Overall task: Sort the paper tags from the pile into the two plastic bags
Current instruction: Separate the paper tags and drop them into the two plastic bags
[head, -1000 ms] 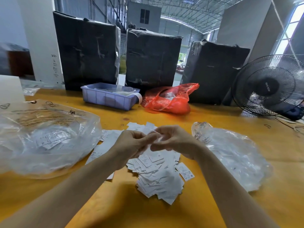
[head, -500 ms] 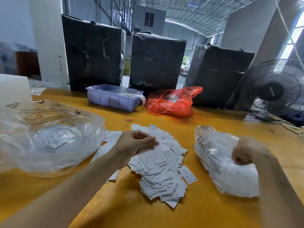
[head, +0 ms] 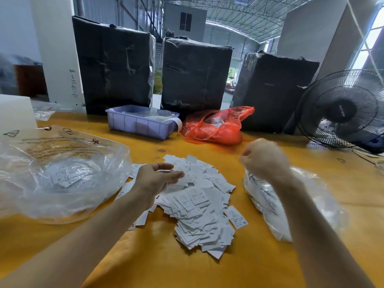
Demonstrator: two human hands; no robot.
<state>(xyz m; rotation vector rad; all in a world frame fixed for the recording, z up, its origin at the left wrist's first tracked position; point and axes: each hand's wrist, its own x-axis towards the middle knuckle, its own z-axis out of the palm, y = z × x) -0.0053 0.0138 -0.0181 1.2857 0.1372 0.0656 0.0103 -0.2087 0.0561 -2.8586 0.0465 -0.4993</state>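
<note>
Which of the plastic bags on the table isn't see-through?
The red bag at the back, beside the purple tray. The two bags flanking the tag pile, left and right, are clear, with tags visible inside.

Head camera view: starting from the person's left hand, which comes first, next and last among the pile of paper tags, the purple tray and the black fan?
From the left hand:
1. Pile of paper tags, directly under and beside the hand, at table centre.
2. Purple tray, beyond the hand, toward the table's far edge.
3. Black fan, far right corner, clearly farthest.
</note>
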